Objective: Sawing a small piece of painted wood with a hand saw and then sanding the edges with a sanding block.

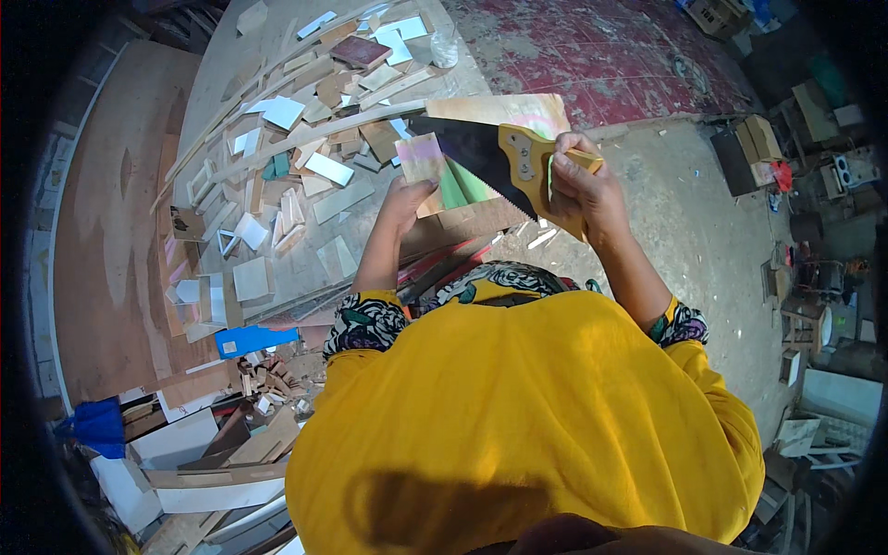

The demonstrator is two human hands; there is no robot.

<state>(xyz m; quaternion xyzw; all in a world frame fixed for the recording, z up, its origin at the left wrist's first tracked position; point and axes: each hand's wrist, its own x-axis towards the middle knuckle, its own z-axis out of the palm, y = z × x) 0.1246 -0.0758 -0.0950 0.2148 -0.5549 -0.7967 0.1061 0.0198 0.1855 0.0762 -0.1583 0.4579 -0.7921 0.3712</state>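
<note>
My right hand [585,181] is wrapped round the yellow handle of a handsaw [474,150]. Its dark blade slants up to the left, toothed edge facing down and left. My left hand [407,202] grips a small flat piece of wood [422,159], thumb on its face, just left of the blade. Part of the wood lies close to the saw's teeth; I cannot tell whether they touch. Beside it is a green sheet-like thing [466,183], partly behind the blade. A pale wooden board [518,109] lies beyond the saw.
Many wood and white board offcuts [326,168] cover the table [217,92] to the left. A long thin strip [305,139] crosses it. A clear jar [444,48] stands at the far side. More scraps [199,439] are heaped at lower left, and boxes [758,139] stand at right.
</note>
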